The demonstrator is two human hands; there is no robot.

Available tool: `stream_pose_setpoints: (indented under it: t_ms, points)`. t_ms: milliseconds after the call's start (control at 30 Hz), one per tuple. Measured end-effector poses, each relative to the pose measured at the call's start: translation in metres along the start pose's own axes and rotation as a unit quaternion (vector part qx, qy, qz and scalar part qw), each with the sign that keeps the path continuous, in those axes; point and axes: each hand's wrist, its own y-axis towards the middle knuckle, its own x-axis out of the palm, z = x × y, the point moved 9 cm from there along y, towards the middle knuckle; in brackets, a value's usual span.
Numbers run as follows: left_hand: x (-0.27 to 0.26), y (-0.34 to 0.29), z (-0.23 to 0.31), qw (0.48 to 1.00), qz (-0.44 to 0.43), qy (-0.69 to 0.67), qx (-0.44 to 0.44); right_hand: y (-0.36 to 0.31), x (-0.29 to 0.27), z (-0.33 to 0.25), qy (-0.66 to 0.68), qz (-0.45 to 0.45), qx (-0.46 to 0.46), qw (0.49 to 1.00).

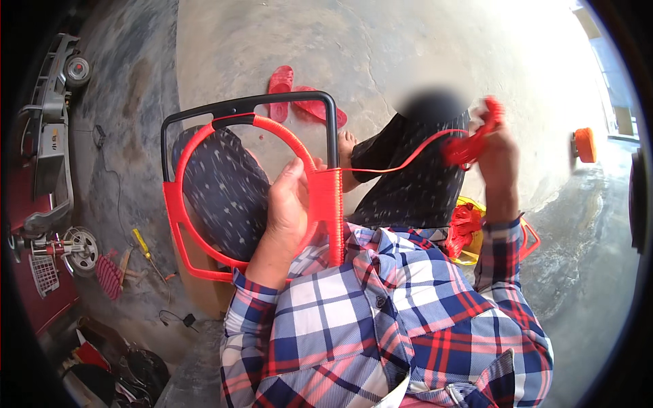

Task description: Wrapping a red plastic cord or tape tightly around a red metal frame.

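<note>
A rectangular black frame with a ring inside it (328, 211) stands upright over my lap. Red-orange cord is wound tightly round most of the ring and the lower part of the frame; the top bar is bare black. Closed on the right side of the ring is my left hand (289, 207), its fingers partly hidden behind. My right hand (500, 163), raised to the right and blurred, is closed round a bundle of red cord (466, 148). A single strand of cord (406, 161) runs from that bundle to the frame's right side, slightly slack.
Beside my right hip a yellow container (471, 260) holds more red cord. Red slippers (279, 85) lie on the concrete floor ahead. A yellow-handled screwdriver (141, 243), a loose cable and a wheeled vehicle (51, 136) are at the left. An orange object (585, 145) stands far right.
</note>
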Motion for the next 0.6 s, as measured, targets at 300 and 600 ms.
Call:
stream_pose_setpoints:
  t_ms: [300, 600]
  points:
    - [-0.003, 0.004, -0.005, 0.998, 0.014, 0.067, 0.009, -0.06, 0.169, 0.146, -0.528, -0.458, 0.108, 0.707]
    - [-0.023, -0.004, 0.016, 0.983, 0.112, 0.101, 0.105, -0.006, 0.149, 0.106, -0.119, -0.127, 0.028, 0.984]
